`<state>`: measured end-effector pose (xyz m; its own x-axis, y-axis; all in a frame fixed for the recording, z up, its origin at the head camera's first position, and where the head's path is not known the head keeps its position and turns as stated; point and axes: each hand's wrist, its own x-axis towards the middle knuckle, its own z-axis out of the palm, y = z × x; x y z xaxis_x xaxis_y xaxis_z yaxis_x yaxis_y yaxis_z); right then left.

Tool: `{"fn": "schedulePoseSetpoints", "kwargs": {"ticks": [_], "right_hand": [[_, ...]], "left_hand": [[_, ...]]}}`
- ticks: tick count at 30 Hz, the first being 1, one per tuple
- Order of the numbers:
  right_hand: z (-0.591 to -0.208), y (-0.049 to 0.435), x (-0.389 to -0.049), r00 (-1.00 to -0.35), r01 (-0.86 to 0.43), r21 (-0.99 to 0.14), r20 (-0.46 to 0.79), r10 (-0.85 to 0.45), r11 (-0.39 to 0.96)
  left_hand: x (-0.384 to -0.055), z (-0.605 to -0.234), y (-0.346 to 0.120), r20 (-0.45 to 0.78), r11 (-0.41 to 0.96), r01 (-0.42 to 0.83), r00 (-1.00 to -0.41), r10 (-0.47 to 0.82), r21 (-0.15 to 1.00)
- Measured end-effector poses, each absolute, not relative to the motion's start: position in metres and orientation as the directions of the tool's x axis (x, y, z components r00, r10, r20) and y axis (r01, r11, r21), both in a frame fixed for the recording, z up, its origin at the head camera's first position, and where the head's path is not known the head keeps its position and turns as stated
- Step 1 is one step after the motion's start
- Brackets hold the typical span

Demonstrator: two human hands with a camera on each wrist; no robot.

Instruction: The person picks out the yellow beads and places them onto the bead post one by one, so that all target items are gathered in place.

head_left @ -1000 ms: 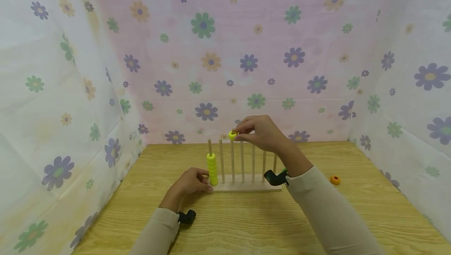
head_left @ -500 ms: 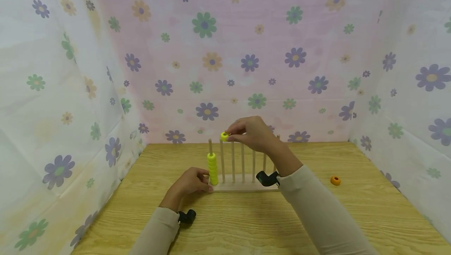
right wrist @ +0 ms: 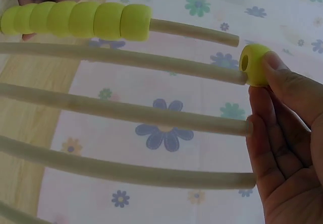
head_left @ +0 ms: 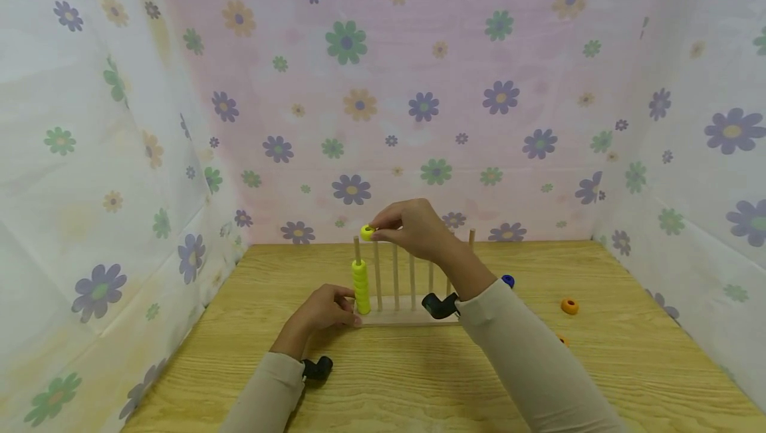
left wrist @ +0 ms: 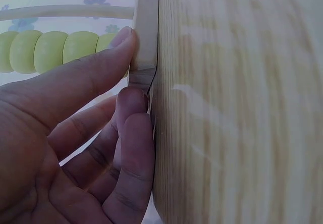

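Observation:
Between thumb and fingers, my right hand (head_left: pixel 413 227) pinches a yellow bead (head_left: pixel 367 233). In the right wrist view the bead's hole (right wrist: pixel 245 63) faces the pegs, and the bead overlaps the tip of the second peg (right wrist: pixel 192 68), near the first peg's tip. The wooden peg stand (head_left: pixel 401 316) has a row of upright pegs. Several yellow beads (head_left: pixel 360 287) are stacked on its leftmost peg (head_left: pixel 357 250), whose top is bare. My left hand (head_left: pixel 328 306) grips the left end of the stand's base, thumb on top and fingers curled at the end, as the left wrist view shows.
Orange beads lie to the right on the wooden table (head_left: pixel 419 380): one in full view (head_left: pixel 570 306), another (head_left: pixel 564 340) partly behind the right sleeve. A blue bead (head_left: pixel 508 281) lies behind the right forearm. Flowered cloth (head_left: pixel 383 74) hangs at the back and sides.
My right hand has moved left with the yellow bead, from above the third peg to between the first and second. A blue bead and a second orange one have come into view. The left hand stays put.

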<state>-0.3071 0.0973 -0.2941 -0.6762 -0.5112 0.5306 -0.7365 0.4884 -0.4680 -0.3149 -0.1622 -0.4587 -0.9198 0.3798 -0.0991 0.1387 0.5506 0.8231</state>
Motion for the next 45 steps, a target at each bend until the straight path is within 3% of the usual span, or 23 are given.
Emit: {"fn": "schedulePoseSetpoints", "kwargs": {"ticks": [25, 45], "right_hand": [[-0.297, 0.081, -0.308, -0.715, -0.699, -0.515, 0.484, -0.504, 0.497], [-0.298, 0.086, -0.31, -0.657, -0.751, -0.404, 0.538, -0.529, 0.522]], "left_hand": [[-0.316, -0.459, -0.16, -0.109, 0.557, 0.14, -0.914, 0.39, 0.819], [-0.319, -0.461, -0.16, -0.114, 0.559, 0.128, -0.919, 0.377, 0.82]]}}
